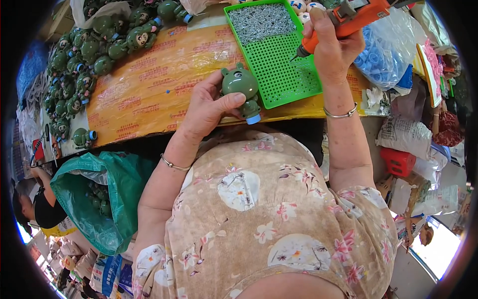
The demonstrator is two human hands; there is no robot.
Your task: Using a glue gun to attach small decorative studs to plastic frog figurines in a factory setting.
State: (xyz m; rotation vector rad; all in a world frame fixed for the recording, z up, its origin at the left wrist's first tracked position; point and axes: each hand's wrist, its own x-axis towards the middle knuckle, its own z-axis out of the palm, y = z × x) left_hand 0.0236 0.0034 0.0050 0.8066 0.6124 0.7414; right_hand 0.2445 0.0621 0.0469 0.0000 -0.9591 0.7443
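Observation:
My left hand [211, 102] is closed around a dark green toy figure [240, 85] with small ears and a light blue cap at its lower end. It is held over the table's front edge, left of a green plastic tray [284, 92]. My right hand [334, 50] grips an orange electric screwdriver [348, 25] above the tray's right side, its black tip pointing down and left. Small silver screws [261, 24] fill the tray's far part; the near part shows its perforated bottom. The screwdriver tip and the toy are apart.
Many green toy figures [89, 50] are piled at the table's left. A single toy [83, 137] lies by the front edge. A green sack [119, 184] with more toys hangs below. At right is a clear bag of blue caps [381, 52]. Another person [40, 199] is at far left.

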